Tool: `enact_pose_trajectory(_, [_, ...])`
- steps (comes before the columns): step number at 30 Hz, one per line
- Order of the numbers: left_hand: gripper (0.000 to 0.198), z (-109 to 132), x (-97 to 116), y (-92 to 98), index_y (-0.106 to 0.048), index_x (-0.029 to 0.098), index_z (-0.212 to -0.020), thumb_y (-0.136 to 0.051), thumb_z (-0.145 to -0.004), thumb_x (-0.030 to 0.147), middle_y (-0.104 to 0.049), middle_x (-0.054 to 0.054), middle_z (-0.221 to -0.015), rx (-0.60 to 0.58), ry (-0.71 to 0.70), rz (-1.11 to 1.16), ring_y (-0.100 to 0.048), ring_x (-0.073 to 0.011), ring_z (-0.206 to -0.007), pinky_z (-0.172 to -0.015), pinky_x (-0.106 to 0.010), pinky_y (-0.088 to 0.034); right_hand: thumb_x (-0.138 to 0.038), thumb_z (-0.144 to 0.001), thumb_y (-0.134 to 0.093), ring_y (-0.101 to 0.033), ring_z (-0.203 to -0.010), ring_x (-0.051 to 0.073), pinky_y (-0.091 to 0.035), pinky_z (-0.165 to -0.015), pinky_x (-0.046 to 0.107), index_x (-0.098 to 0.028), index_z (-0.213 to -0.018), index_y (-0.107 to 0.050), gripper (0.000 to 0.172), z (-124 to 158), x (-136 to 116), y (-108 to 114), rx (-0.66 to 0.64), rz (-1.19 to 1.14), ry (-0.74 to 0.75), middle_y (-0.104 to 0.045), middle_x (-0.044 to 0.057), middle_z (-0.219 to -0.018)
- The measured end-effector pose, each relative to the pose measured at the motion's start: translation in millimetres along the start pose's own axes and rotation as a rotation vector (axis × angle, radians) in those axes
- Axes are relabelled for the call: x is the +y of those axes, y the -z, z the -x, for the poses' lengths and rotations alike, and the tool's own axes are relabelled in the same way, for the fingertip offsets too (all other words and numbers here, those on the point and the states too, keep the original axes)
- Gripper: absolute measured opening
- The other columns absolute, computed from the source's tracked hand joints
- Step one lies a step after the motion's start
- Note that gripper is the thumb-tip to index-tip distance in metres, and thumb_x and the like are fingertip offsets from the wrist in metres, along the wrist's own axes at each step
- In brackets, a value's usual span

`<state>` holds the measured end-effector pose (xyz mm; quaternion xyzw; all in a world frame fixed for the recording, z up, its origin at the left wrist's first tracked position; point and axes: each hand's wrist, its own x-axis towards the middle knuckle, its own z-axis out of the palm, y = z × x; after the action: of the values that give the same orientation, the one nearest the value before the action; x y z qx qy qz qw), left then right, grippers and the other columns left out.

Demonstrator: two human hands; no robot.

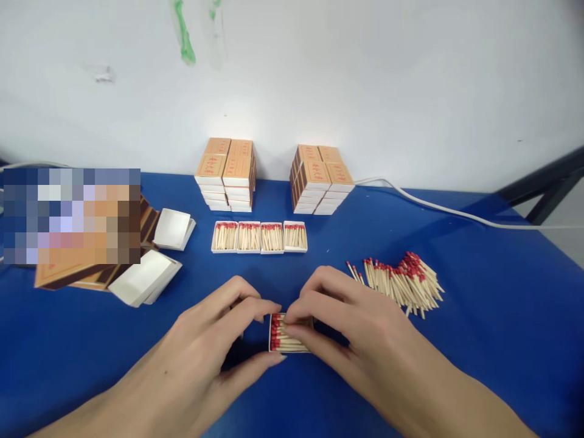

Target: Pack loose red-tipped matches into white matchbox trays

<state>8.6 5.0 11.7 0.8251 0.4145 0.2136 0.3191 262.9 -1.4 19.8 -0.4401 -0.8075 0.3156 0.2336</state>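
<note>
A small matchbox tray (pixel 292 351) lies on the table in front of me, with matches (pixel 279 337) in it, their red heads to the left. My left hand (pixel 207 334) holds it at its left end, the thumb on the near side and a finger on the far side. Over the tray's right part, my right hand (pixel 351 328) has its thumb and fingers pinched together on the matches; the fingertips partly hide them. To the right of that hand lies a loose pile of matches (pixel 404 283). Beyond the hands, several filled trays (pixel 249 251) stand in a row.
Two stacks of closed matchboxes, a left stack (pixel 225 176) and a right stack (pixel 322 179), stand by the wall. At left are white empty trays (pixel 146 277) and matchbox sleeves (pixel 91 277), partly behind a blurred patch. A white cable (pixel 433 205) runs along the back right.
</note>
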Motion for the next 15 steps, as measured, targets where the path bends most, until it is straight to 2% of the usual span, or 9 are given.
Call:
enact_pose_trajectory(4, [0.032,0,-2,-1.0,-0.069,0.039,-0.141,-0.072,-0.111,0.030,-0.070,0.007,-0.113,0.012,0.026,-0.006,-0.073,-0.0057,-0.085,-0.074,-0.013,-0.061,-0.029,-0.113,-0.071,-0.067,-0.094,0.014,-0.056,-0.084,0.031,-0.026,-0.114,-0.071,0.002,0,-5,1,0.012,0.052,-0.052,-0.068,0.001,-0.111])
enact_pose_trajectory(7, [0.043,1,-5,-1.9,-0.062,0.041,-0.152,-0.069,-0.112,0.029,-0.067,0.008,-0.106,0.093,0.042,-0.053,-0.070,-0.0047,-0.079,-0.073,-0.013,-0.061,-0.035,-0.110,-0.075,-0.069,-0.092,0.016,-0.056,-0.077,0.032,-0.027,-0.121,-0.068,0.015,0,-10,2,-0.004,0.077,-0.113,-0.070,0.000,-0.112])
enact_pose_trajectory(10, [0.043,2,-5,-1.9,-0.060,0.040,-0.155,-0.062,-0.114,0.026,-0.065,0.007,-0.101,0.146,0.042,-0.096,-0.068,-0.0041,-0.076,-0.072,-0.012,-0.060,-0.035,-0.113,-0.070,-0.069,-0.086,0.013,-0.056,-0.073,0.029,-0.031,-0.133,-0.063,0.022,-1,-14,3,-0.035,-0.032,-0.187,-0.073,-0.003,-0.109])
enact_pose_trajectory(12, [0.043,2,-3,-1.6,-0.059,0.039,-0.156,-0.059,-0.115,0.025,-0.065,0.006,-0.103,0.129,0.030,-0.103,-0.066,-0.0047,-0.075,-0.068,-0.012,-0.059,-0.034,-0.115,-0.066,-0.070,-0.083,0.012,-0.056,-0.072,0.027,-0.034,-0.139,-0.060,0.025,-2,-15,4,-0.025,-0.092,-0.214,-0.074,-0.006,-0.106])
enact_pose_trajectory(15, [0.051,4,-1,-2.6,-0.054,0.037,-0.161,-0.059,-0.112,0.025,-0.067,0.002,-0.117,0.065,0.012,-0.087,-0.069,-0.0073,-0.082,-0.069,-0.015,-0.063,-0.033,-0.117,-0.059,-0.069,-0.082,0.012,-0.054,-0.071,0.027,-0.035,-0.136,-0.061,0.019,-1,-13,7,0.028,-0.042,-0.211,-0.072,-0.007,-0.097])
